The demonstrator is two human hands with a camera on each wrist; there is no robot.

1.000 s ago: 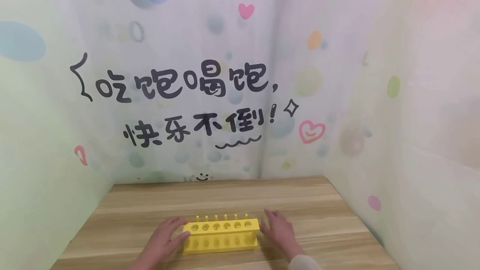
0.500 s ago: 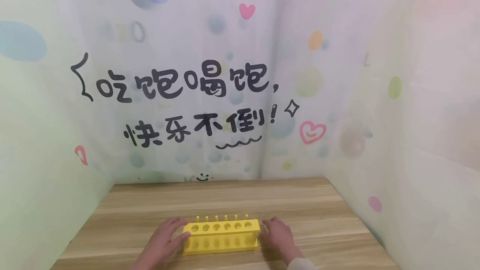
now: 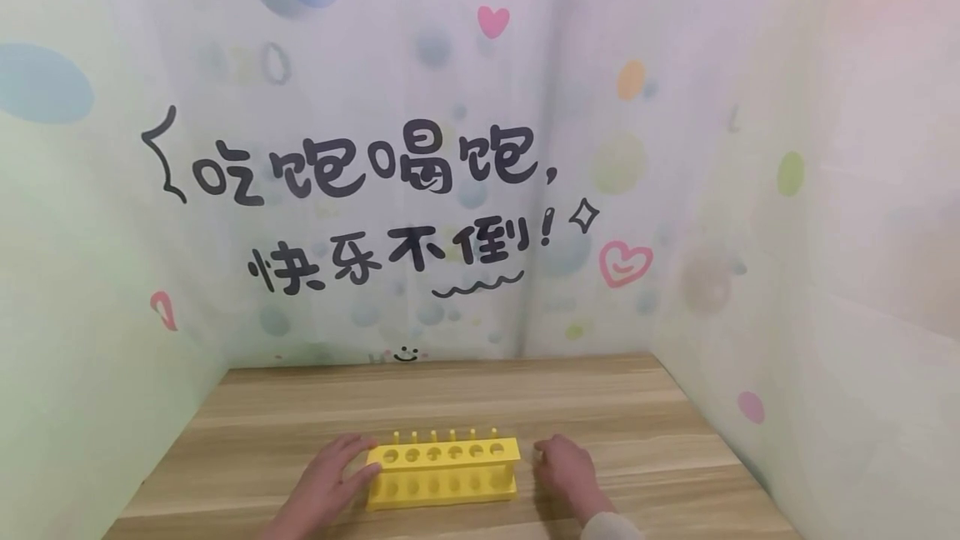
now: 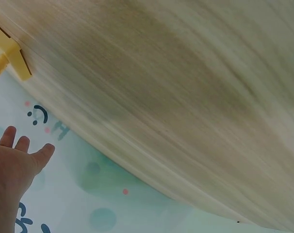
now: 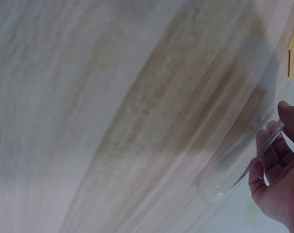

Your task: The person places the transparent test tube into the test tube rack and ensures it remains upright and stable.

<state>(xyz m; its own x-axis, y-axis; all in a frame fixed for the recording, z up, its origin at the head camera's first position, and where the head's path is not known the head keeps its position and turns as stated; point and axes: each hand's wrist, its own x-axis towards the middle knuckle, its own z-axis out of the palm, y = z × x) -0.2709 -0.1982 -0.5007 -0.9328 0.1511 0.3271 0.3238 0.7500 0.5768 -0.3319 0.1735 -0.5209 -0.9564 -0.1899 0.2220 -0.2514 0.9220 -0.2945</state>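
Off bench's (image 3: 637,423) back edge | yellow rack (image 3: 442,479) | left hand (image 3: 327,477) at left end, fingers extended | right hand (image 3: 567,470) pinching clear tube (image 5: 219,189) | seemingly loading; likely next, upright alignment

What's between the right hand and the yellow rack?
Head view: a narrow bare strip of tabletop separates right hand and yellow rack. The clear tube in that hand shows in the right wrist view.

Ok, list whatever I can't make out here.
Tube: far end covered by the right hand in the right wrist view; too faint or hidden in the head view.
Rack: mostly cut off by the left edge, left wrist view.
Left hand: partly cut off by that same edge.
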